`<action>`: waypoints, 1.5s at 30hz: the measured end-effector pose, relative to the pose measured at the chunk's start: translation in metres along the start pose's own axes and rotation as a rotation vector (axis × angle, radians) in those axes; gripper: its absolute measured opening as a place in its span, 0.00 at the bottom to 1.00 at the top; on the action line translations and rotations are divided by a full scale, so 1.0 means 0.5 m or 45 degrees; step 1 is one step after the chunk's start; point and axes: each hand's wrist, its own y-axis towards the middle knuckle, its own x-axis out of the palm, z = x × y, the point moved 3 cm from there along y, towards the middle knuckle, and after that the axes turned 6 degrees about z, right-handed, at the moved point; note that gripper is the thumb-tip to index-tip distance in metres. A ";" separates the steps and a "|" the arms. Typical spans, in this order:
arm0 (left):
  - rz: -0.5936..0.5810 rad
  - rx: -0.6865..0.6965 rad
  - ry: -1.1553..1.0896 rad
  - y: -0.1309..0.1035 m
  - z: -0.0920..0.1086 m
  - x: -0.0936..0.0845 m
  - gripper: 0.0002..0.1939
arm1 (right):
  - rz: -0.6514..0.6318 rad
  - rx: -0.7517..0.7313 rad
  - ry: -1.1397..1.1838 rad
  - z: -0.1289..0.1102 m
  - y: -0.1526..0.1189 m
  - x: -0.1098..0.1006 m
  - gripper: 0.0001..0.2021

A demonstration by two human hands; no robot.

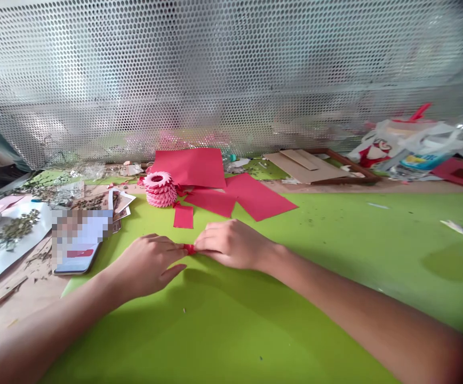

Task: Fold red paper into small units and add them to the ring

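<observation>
Between my two hands, just above or on the green mat, is a small folded piece of red paper (190, 248). My left hand (151, 265) presses its fingertips on the left end of it, thumb held apart below. At the right end, my right hand (231, 244) pinches the paper with its fingers together. Most of the piece is hidden by fingers. Beyond the hands lies a small red paper rectangle (183, 217), and behind it stands a stack of pink zigzag-edged paper rings (160, 189).
Larger red paper sheets (261, 197) lie behind my hands on the green mat (315, 240). A phone (81, 242) rests at left, near photos and dried plant bits (17, 226). Cardboard (305, 165) and plastic bags (407, 146) sit along the back, before a perforated metal panel (215, 69).
</observation>
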 end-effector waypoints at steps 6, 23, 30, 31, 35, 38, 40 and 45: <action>-0.077 0.031 -0.028 -0.002 0.001 -0.003 0.14 | 0.019 0.351 0.423 0.028 0.002 0.009 0.05; -0.052 0.041 -0.147 0.002 0.000 -0.001 0.13 | 0.074 0.811 0.575 0.057 0.000 0.040 0.08; -0.082 0.019 -0.163 0.003 0.000 0.001 0.13 | 0.096 0.873 0.604 0.058 0.001 0.048 0.07; -0.075 0.015 -0.169 0.004 0.000 0.000 0.13 | 0.105 0.874 0.603 0.058 0.002 0.048 0.07; -0.057 0.003 -0.166 0.004 -0.001 -0.002 0.14 | 0.111 0.885 0.602 0.055 0.006 0.045 0.07; -0.064 -0.018 -0.154 0.004 -0.001 -0.001 0.17 | 0.103 0.884 0.612 0.055 0.006 0.045 0.07; -0.071 -0.018 -0.145 0.002 -0.001 0.001 0.17 | 0.103 0.879 0.611 0.055 0.005 0.045 0.07; -0.098 0.006 -0.123 0.000 -0.001 0.007 0.16 | 0.108 0.882 0.615 0.056 0.004 0.048 0.07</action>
